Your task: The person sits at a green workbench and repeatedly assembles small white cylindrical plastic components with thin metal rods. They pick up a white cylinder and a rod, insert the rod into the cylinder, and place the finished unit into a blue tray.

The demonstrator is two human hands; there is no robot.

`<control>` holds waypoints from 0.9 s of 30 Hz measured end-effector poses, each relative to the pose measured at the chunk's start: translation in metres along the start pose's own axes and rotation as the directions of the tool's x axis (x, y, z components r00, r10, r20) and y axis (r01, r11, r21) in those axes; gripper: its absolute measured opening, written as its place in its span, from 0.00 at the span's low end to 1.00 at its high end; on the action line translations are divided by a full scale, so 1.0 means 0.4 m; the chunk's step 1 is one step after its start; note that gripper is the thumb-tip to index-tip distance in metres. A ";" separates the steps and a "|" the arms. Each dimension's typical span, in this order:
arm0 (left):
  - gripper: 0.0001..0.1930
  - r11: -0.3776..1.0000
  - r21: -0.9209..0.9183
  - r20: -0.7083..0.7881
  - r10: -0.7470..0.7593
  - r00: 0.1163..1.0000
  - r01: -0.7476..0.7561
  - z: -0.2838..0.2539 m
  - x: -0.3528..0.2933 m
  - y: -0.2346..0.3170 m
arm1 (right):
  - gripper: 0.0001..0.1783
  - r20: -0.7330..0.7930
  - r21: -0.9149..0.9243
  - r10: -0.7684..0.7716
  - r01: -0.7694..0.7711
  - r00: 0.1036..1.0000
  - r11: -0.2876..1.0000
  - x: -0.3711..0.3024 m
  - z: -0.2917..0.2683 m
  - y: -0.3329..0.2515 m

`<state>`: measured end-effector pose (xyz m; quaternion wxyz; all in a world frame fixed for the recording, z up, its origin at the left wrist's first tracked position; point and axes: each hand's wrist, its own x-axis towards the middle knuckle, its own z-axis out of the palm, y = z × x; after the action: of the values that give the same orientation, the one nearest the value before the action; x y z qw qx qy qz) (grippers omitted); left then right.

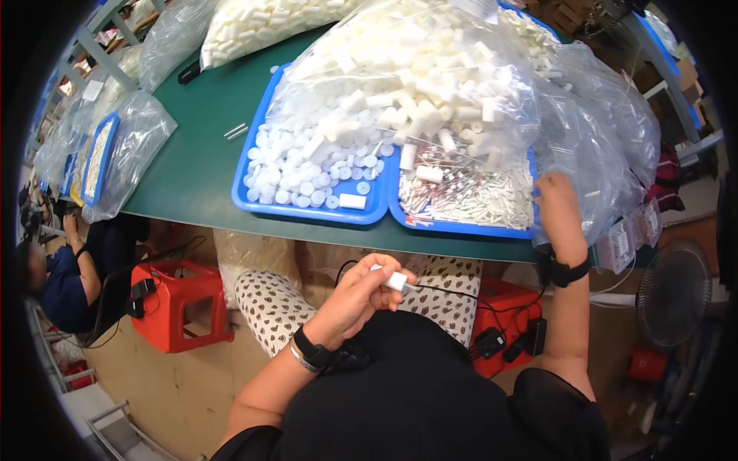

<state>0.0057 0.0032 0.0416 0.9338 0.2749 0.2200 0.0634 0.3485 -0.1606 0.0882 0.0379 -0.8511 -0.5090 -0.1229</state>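
My left hand (357, 296) is in front of my body over my lap, its fingers closed on a short white cylinder (395, 280). At the right end of the right blue tray (461, 229) is my right hand (559, 207), beside crumpled clear plastic (588, 146). Its fingers are curled together; whatever they hold, if anything, is too small to make out. Thin white pieces (492, 201) and red-tinged metal pins fill that tray. Translucent round discs (296, 169) lie in the left blue tray (307, 217), along with a white cylinder (353, 201) near its front rim.
A big clear bag of white cylinders (430, 69) rests across both trays on the green table (192, 138). Another filled bag (269, 31) lies behind. Red stools (173, 307) and a fan (675, 292) stand below table height. Another person (65, 280) sits at left.
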 end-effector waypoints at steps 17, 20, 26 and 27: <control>0.08 0.951 -0.065 -0.102 0.296 0.950 -0.303 0.006 0.007 -0.008 | 0.13 0.016 0.828 -0.369 0.195 0.929 0.525 -0.077 -0.055 -0.449; 0.09 0.924 0.117 -0.187 0.381 0.905 -0.365 0.014 0.008 -0.020 | 0.14 0.047 0.850 -0.320 0.131 0.946 0.511 -0.093 -0.027 -0.477; 0.06 0.734 0.520 -0.112 0.567 0.816 -0.438 -0.011 0.009 -0.050 | 0.12 0.008 0.899 -0.258 0.106 0.966 0.425 -0.110 0.017 -0.508; 0.06 0.791 0.470 -0.107 0.491 0.865 -0.391 -0.011 -0.002 -0.044 | 0.12 -0.045 0.881 -0.311 0.185 0.949 0.436 -0.106 0.019 -0.505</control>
<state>0.0031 -0.0095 0.0291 0.7769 0.5102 0.2611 0.2607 0.1537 -0.0989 0.0581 0.4169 -0.6327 -0.6202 0.2031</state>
